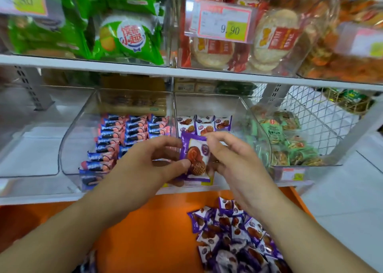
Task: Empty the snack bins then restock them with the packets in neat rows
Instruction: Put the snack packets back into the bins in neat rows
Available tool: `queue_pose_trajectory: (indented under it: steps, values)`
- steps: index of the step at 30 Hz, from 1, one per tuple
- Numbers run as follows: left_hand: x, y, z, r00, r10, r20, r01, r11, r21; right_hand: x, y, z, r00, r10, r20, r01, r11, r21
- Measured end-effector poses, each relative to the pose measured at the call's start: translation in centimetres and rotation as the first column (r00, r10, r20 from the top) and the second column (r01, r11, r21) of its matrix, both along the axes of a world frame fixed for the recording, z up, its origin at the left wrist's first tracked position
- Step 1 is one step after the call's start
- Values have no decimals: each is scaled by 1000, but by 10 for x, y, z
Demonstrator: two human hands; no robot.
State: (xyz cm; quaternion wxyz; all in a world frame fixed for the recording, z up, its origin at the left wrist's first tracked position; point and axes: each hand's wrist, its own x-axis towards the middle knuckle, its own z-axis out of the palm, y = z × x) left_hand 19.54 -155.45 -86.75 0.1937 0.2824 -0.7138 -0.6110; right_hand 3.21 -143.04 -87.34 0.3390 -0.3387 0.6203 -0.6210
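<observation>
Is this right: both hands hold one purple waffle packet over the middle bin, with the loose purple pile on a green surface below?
Not quite. The head view shows the loose pile on an orange surface, not green. Left hand and right hand both hold the purple packet over the middle bin.

white shelf board (124, 66) across the top, price tag reading 9.90 (219, 21) clipped up front, wire mesh panel (306, 115) at right, orange surface (149, 231) below

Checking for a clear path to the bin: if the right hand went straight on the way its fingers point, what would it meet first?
The right hand points up-left. It already pinches the purple-and-white waffle packet; past that, probably the left hand's fingers, though depth is unclear.
</observation>
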Motion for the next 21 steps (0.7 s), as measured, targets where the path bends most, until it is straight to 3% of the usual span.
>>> queue_pose_trajectory:
  steps: [1, 4, 10, 15, 19, 21]
  values:
    - [-4, 2, -1, 998, 34, -54, -29, 996, 82, -4, 4, 0, 1000, 24, 4, -24, 1000, 5]
    - [-15, 12, 0, 982, 64, -179, -15, 965, 263, -15, 13, -1, 975, 82, -206, -64, 994, 90]
    - [-32, 14, -4, 999, 6, -35, -10, 994, -113, -38, 20, -6, 908, 26, -419, 39, 989, 146]
    - [-80, 5, 8, 959, -20, 284, 173, 832, -527, -71, 21, -4, 829, -53, -556, 174, 970, 167]
    - [-143, -17, -3, 946, 90, 312, 143, 748, -649, -125, 34, -13, 569, -120, -814, 396, 907, 143]
    - [-180, -30, -20, 938, 119, 325, 140, 728, -671, -143, 43, -25, 544, -48, -838, 400, 892, 209]
